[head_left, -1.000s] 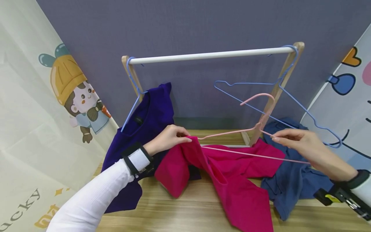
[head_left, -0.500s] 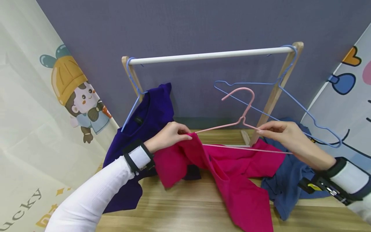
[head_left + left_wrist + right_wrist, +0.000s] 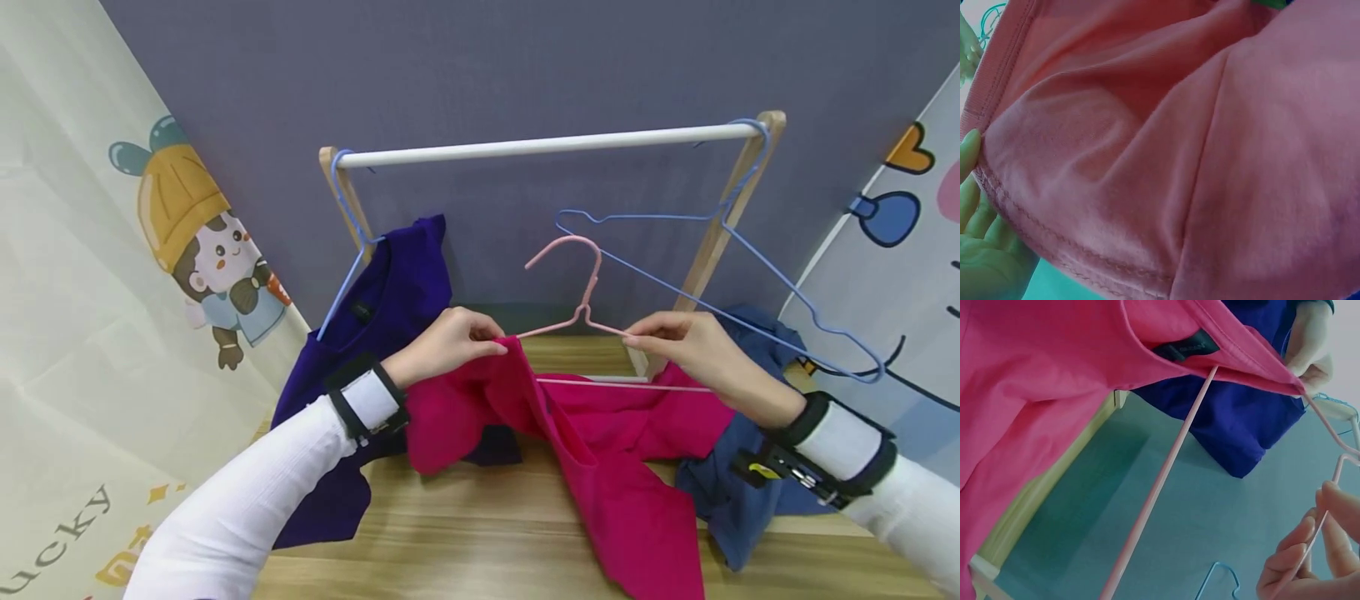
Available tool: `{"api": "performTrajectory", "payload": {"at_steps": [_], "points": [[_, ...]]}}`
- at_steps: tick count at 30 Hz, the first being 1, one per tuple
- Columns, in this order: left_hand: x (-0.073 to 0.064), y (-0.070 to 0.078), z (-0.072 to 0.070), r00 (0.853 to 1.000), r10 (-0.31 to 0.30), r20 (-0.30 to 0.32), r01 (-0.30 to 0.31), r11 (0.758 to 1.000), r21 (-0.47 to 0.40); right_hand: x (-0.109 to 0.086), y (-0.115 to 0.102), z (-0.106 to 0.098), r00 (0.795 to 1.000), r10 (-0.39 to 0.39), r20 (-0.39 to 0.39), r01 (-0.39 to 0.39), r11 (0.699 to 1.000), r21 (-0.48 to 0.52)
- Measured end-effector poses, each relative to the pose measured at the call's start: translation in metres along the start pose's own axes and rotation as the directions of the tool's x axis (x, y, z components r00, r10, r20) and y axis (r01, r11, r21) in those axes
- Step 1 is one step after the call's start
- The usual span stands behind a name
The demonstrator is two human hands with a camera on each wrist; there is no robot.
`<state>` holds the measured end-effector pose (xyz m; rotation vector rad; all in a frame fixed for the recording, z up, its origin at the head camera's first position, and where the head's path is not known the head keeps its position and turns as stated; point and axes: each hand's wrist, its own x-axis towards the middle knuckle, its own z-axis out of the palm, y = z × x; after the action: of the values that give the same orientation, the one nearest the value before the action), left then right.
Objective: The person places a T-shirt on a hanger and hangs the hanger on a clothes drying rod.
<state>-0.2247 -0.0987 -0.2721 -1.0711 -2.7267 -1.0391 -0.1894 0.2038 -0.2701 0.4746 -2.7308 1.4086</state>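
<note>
My left hand [image 3: 453, 342] pinches the neckline edge of a bright pink shirt [image 3: 630, 508], whose body spreads down over the wooden surface. Thumb and fingers of my right hand [image 3: 697, 354] pinch the right shoulder of a pink hanger [image 3: 590, 290], its hook pointing up and left. The hanger's left end runs into the shirt's neck opening and is hidden by cloth. In the right wrist view, the lower bar [image 3: 1159, 484] enters the neckline beside a dark label [image 3: 1188, 347]. The left wrist view is mostly filled by the shirt's stitched hem [image 3: 1079, 250].
A white rail [image 3: 540, 147] on wooden posts stands behind. From its left end hangs a purple shirt [image 3: 322, 483] on a blue hanger [image 3: 347, 287]; a bare blue hanger [image 3: 652, 217] hangs at the right. A blue garment [image 3: 735, 508] lies crumpled below that one.
My right hand has moved left, pushing the pink hanger further into the pink shirt's neck. My left hand keeps its pinch on the neckline, shifting only slightly.
</note>
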Motion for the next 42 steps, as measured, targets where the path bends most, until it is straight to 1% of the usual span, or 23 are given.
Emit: {"api": "performTrajectory", "payload": {"at_steps": [4, 12, 17, 19, 23, 26, 30, 33, 36, 38, 42], "points": [[0.002, 0.004, -0.001, 1.0, -0.006, -0.005, 0.006, 1.0, 0.001, 0.004, -0.003, 0.006, 1.0, -0.014, 0.006, 0.014, 1.0, 0.004], [0.007, 0.012, -0.001, 1.0, 0.018, -0.025, -0.018, 1.0, 0.01, 0.01, -0.01, 0.017, 1.0, -0.018, 0.022, 0.017, 0.999, 0.044], [0.011, 0.016, 0.001, 0.999, 0.03, -0.027, -0.03, 0.999, 0.014, 0.013, -0.011, 0.024, 1.0, -0.022, 0.02, 0.022, 0.999, 0.024], [0.012, 0.017, 0.002, 0.999, 0.029, -0.031, -0.029, 0.999, 0.015, 0.014, -0.011, 0.026, 1.0, -0.018, 0.022, 0.018, 1.0, 0.005], [0.013, 0.019, 0.003, 0.999, 0.025, -0.036, -0.024, 1.0, 0.013, 0.015, -0.01, 0.029, 1.0, -0.021, 0.021, 0.021, 1.0, 0.0], [0.014, 0.02, 0.004, 0.998, 0.03, -0.047, -0.03, 0.999, 0.014, 0.016, -0.009, 0.03, 1.0, -0.025, 0.017, 0.025, 1.0, 0.004], [0.016, 0.02, 0.005, 0.998, 0.035, -0.058, -0.035, 0.999, 0.005, 0.018, -0.008, 0.032, 1.0, -0.009, 0.023, 0.008, 1.0, 0.029], [0.017, 0.02, 0.006, 0.998, 0.025, -0.057, -0.026, 1.0, -0.008, 0.018, -0.009, 0.032, 0.999, -0.01, 0.031, 0.009, 0.999, 0.038], [0.018, 0.02, 0.007, 0.999, 0.013, -0.052, -0.013, 1.0, -0.014, 0.017, -0.011, 0.032, 0.997, -0.07, 0.015, 0.07, 0.998, -0.005], [0.018, 0.02, 0.006, 0.999, 0.003, -0.054, -0.004, 1.0, -0.013, 0.015, -0.012, 0.032, 0.991, -0.136, -0.018, 0.135, 0.99, -0.051], [0.019, 0.02, 0.005, 0.998, -0.013, -0.067, 0.013, 1.0, 0.001, 0.009, -0.014, 0.034, 0.958, -0.272, -0.092, 0.26, 0.958, -0.125]]}}
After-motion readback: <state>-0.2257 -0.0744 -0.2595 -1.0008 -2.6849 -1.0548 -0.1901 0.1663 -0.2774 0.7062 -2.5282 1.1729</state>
